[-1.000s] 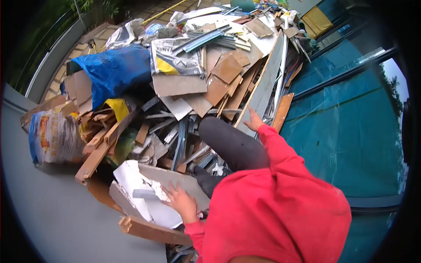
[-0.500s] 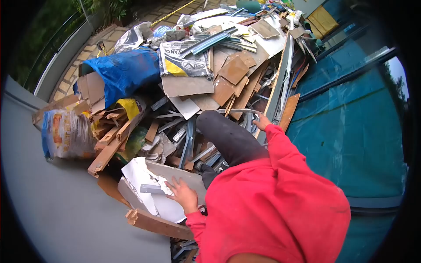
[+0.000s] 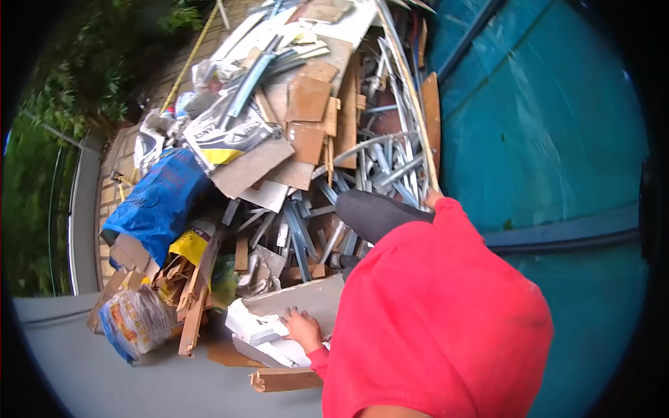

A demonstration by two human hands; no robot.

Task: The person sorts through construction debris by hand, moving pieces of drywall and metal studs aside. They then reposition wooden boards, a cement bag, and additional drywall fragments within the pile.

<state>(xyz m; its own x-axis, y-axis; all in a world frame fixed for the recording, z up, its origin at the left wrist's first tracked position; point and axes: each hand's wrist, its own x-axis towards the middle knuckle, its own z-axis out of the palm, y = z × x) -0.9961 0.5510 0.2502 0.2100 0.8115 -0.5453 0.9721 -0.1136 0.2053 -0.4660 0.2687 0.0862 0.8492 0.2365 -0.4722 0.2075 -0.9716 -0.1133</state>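
Observation:
My left hand lies with its fingers spread on a broken white board, beside a short metal channel piece. A larger grey board lies just behind it. Close to the lower end of a long, narrow strip, my right hand shows only in part; its fingers are too hidden to read. My bent knee is between the hands, over a jumble of metal channels. A broken-ended timber piece lies below my left hand.
Heaped ahead are brown tiles or boards, a printed sack and metal profiles. To the left are a blue sack and a bag near splintered wood. A teal-covered wall stands at right, a grey surface at lower left.
The view has turned, so the heap appears tilted and shifted left. My right hand has moved from beside a curved strip to the long strip's lower end. My left hand stays on the white board.

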